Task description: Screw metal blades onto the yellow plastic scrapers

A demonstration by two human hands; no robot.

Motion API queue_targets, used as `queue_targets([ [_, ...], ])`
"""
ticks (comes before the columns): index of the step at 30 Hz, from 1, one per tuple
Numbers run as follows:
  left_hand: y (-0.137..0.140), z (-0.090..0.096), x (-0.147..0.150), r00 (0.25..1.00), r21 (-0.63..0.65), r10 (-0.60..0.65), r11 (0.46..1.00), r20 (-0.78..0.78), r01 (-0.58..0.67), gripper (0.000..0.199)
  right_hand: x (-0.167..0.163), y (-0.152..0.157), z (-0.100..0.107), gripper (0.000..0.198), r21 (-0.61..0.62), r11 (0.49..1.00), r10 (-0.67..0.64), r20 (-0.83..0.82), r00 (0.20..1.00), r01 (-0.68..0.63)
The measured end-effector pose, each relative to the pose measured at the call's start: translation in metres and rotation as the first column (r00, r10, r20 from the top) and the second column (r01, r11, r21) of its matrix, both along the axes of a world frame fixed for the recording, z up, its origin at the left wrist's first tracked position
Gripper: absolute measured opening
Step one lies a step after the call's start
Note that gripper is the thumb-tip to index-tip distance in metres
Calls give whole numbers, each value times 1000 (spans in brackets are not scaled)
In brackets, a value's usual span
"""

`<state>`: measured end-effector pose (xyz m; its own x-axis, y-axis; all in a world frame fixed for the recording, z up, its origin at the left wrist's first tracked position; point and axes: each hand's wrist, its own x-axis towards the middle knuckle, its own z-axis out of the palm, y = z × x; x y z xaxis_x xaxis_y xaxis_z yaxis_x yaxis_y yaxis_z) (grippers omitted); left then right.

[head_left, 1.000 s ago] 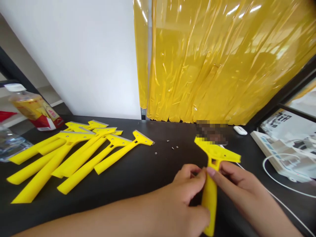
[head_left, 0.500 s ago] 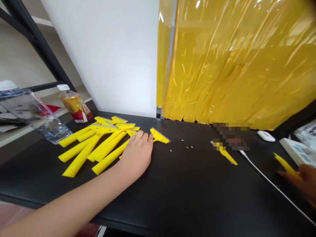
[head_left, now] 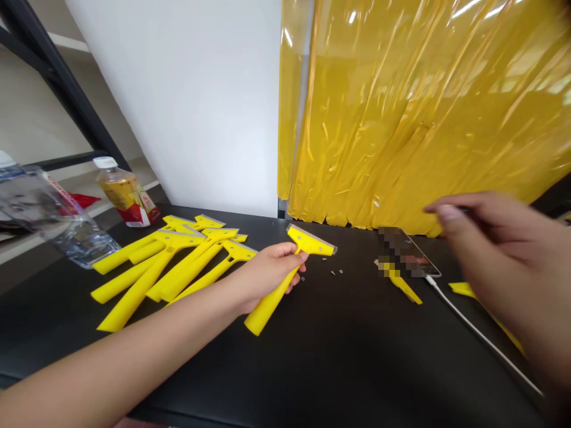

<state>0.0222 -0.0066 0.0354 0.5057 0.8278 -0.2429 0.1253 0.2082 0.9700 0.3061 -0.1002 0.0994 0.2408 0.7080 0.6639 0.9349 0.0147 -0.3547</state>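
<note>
Yellow plastic film point(head_left: 401, 119), creased and shiny, hangs beside a white panel point(head_left: 191, 107) at the back of a black tabletop point(head_left: 339, 356). At center, a person's left hand point(head_left: 265, 272) grips a yellow scraper point(head_left: 273, 299) just below its head, the thumb and fingers closed around the neck. The tool slants, its broad head pointing away and its handle toward the near edge of the table; whether the handle's end touches the surface cannot be told.

Opposite, the right hand point(head_left: 508, 255) is raised near the camera, its thumb and forefinger close together (whether anything is pinched between them cannot be made out). Behind it, partly hidden, lies a yellow piece point(head_left: 464, 289).

More scrapers point(head_left: 138, 289) lie in an overlapping pile to the left, heads toward the panel. Just beyond the pile stands a drink bottle point(head_left: 127, 196) with a white cap; a clear bottle point(head_left: 66, 220) is nearer the left edge. Small screws point(head_left: 332, 273) lie near the held scraper's head. Farther right, a yellow strip point(head_left: 404, 287), partly pixelated, sits beside a phone point(head_left: 420, 257) plugged into a white cable point(head_left: 468, 323).
</note>
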Motion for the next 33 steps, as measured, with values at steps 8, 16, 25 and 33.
queue_targets([
  [8,21,-20,0,951,-200,137,976,277,-82,30,-60,42,-79,35,-168,827,240,-759,606,-537],
  [16,27,-22,-8,957,-72,195,980,216,-184,26,-92,-5,-124,12,-355,781,304,-503,809,-514],
  [25,24,-21,-9,952,-125,211,974,222,-186,24,-108,-15,-137,16,-411,844,410,82,909,-344],
  [33,21,-23,-9,959,-111,180,981,221,-158,24,-103,-12,-140,18,-416,893,308,279,910,-174],
])
